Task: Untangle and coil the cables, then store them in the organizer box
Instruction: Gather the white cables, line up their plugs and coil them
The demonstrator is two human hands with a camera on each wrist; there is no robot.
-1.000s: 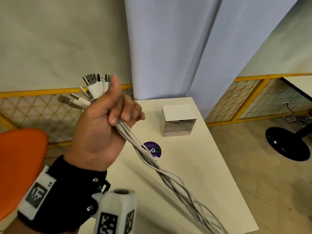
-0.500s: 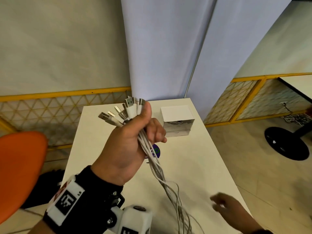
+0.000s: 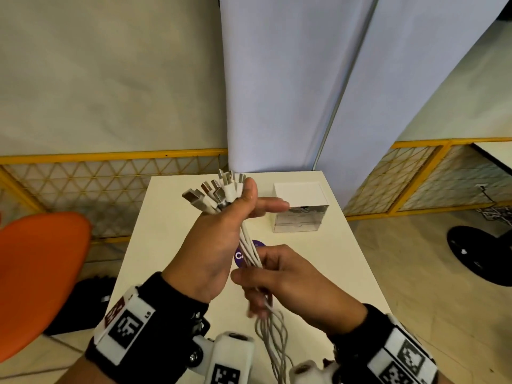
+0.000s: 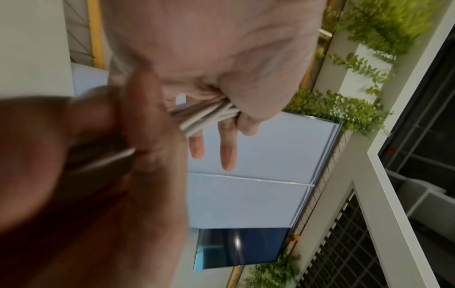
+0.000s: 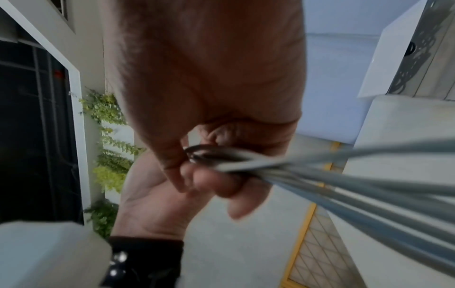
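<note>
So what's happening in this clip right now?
A person holds a bundle of white cables above a white table. The left hand grips the bundle just below the USB plugs, which fan out upward. The right hand grips the same cables lower down; the loose, tangled strands hang below it. The organizer box sits on the table beyond, untouched.

Head view evenly lit, soft daylight, no hard shadows; straight partition edges bow toward frame borders; right hand (image 3: 288, 281) fingers motion-smeared; table (image 3: 318, 273) surface faintly glossy; left wrist view: near hand dark, heavily blurred; right wrist view: cables (image 5: 357, 187) streaked, out of focus; backgrounds bright.
</note>
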